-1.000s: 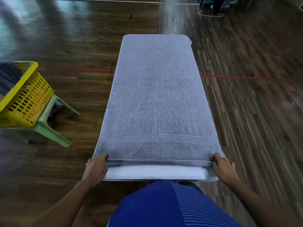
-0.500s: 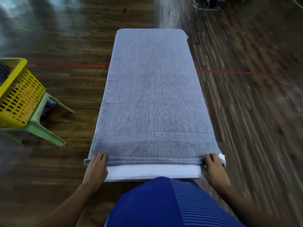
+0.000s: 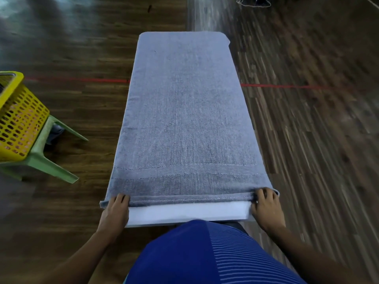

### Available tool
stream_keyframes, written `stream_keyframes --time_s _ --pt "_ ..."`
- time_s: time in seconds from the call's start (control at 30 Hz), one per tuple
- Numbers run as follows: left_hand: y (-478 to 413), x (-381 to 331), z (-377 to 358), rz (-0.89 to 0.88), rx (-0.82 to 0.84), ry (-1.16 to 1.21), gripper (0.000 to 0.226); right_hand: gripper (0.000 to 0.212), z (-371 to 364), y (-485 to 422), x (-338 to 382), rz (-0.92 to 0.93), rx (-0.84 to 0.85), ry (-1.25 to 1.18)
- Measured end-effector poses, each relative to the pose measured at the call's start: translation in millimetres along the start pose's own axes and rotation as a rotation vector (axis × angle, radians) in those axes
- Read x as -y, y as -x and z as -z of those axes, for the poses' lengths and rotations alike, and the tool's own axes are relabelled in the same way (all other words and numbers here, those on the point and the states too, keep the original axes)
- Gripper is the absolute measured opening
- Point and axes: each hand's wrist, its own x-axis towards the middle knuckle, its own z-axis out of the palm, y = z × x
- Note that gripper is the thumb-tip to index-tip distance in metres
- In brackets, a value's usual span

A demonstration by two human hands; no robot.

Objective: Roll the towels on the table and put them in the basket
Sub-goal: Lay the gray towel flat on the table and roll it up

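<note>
A grey towel (image 3: 184, 119) lies spread flat along a narrow white counter (image 3: 184, 215), covering it from the far end almost to the near end. Only a bare white strip of the counter shows at the near end, between the towel's hem and the person's body. The towel is a little wider than the counter, so its long edges hang just past both sides, and its near left corner juts out beyond the counter's left edge. Two stitched lines run across the towel close to the near hem. The hem itself stands up as a thick ridge; whether it has been turned over once cannot be told.

The left hand (image 3: 115, 212) sits at the counter's near left corner, its fingers curled over the hem and gripping it. The right hand (image 3: 266, 210) sits at the counter's near right corner, its fingers bent over the hem there in the same kind of grip. Both forearms reach in from either side of a blue striped shirt (image 3: 205, 253).

To the left of the counter, well apart from it, a yellow perforated basket (image 3: 18, 119) rests on a green plastic stool (image 3: 41, 160). The counter stands on a dark wooden floor (image 3: 307, 150), where a red line (image 3: 287, 86) passes beneath the counter from side to side.
</note>
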Motion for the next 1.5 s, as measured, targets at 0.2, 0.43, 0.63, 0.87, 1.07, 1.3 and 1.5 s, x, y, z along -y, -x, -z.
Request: stream_keyframes --time_s 0.2,0.43,0.63,0.87,1.07,1.3,1.5 --pt "-1.7 -0.6 0.0 0.014 0.013 0.004 0.027 0.03 2.5 -8.8 -2.6 0.003 0.021 -0.031" --pt "-3.4 1.3 6.9 0.1 0.014 0.1 0.02 0.037 16.3 -8.7 -11.9 0.084 0.071 -0.198" --pt "1.0 5.0 11.9 0.049 0.05 0.141 0.018 0.035 31.9 -12.6 -27.4 0.108 0.144 -0.299" --pt "-11.0 -4.8 20.7 0.092 0.021 0.138 0.028 0.017 53.1 -43.5 -25.4 0.126 0.304 -0.293" --pt "-26.8 0.0 10.6 0.186 0.06 -0.012 0.007 0.012 41.6 -55.8 -24.5 0.018 0.348 -0.233" --pt "-27.5 -8.2 -0.2 0.178 -0.047 0.052 0.021 0.01 31.2 -36.8 -2.8 0.027 0.034 -0.095" --pt "-13.1 5.0 -16.5 0.082 -0.054 0.053 0.04 0.032 12.1 -13.1 -5.9 0.175 -0.019 -0.131"
